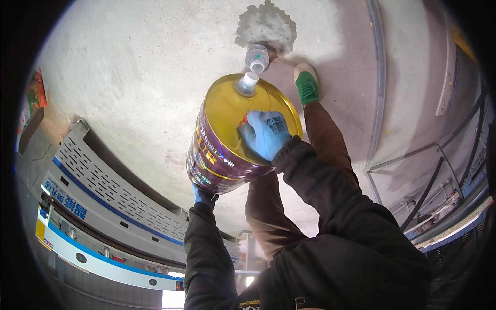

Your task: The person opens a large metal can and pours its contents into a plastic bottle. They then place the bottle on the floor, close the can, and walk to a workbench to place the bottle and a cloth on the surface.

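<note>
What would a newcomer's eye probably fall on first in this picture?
Probably the large purple drum in the centre, with the blue-gloved right hand on its gold top. Beyond it, a clear bottle is beside a wet-looking patch on the floor. A green shoe shows right of the bottle.

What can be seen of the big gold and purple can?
The can is a large cylinder that looks like metal, with a gold top, raised rim and shiny purple side with gold print. A clear spout with a white end sits near the far rim. It seems tilted; whether it touches the floor is unclear. The gloved right hand grips its top; the left hand is at its lower side.
</note>
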`<state>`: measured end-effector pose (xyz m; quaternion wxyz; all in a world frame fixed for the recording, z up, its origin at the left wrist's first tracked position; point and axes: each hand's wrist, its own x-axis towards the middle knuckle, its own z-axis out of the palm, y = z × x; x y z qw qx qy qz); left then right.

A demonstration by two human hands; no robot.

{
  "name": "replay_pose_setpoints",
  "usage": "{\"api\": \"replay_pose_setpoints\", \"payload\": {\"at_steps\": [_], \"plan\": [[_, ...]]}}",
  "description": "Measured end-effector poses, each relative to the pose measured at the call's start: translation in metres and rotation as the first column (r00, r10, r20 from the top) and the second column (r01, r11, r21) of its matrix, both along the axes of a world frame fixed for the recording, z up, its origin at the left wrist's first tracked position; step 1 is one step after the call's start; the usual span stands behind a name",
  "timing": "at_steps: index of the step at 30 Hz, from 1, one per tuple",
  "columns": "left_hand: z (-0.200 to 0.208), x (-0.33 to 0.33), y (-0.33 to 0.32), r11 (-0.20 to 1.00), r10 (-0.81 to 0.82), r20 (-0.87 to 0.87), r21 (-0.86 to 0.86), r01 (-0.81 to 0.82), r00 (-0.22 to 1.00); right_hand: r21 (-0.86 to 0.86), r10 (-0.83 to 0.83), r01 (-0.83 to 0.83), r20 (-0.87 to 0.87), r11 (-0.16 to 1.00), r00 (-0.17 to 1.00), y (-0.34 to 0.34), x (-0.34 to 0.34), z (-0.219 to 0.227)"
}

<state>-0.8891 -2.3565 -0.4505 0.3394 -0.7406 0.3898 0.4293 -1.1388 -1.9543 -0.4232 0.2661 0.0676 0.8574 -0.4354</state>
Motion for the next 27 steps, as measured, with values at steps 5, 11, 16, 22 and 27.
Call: {"api": "replay_pose_setpoints", "payload": {"at_steps": [5,11,16,22,27], "plan": [[-0.011,0.016,0.000,0.993,0.071,-0.126,0.098,-0.059,0.989,-0.024,0.003,-0.006,-0.114,1.000,0.993,0.001,-0.001,0.030],[-0.004,0.011,0.004,0.997,0.043,-0.072,0.069,-0.038,0.996,-0.064,-0.001,-0.007,-0.128,0.998,0.992,-0.002,0.008,0.082],[0.002,-0.003,0.022,0.985,-0.053,-0.024,0.164,0.056,0.998,-0.128,-0.113,0.095,-0.145,0.987,0.983,0.023,0.043,0.166],[0.002,-0.027,0.059,0.933,-0.112,-0.217,0.312,0.178,0.970,0.030,-0.004,-0.001,0.166,1.000,0.986,0.072,0.075,0.278],[-0.004,-0.043,0.098,0.861,-0.141,-0.289,0.437,0.261,0.947,0.013,-0.029,0.026,0.424,1.000,0.905,0.087,0.079,0.355]]}}
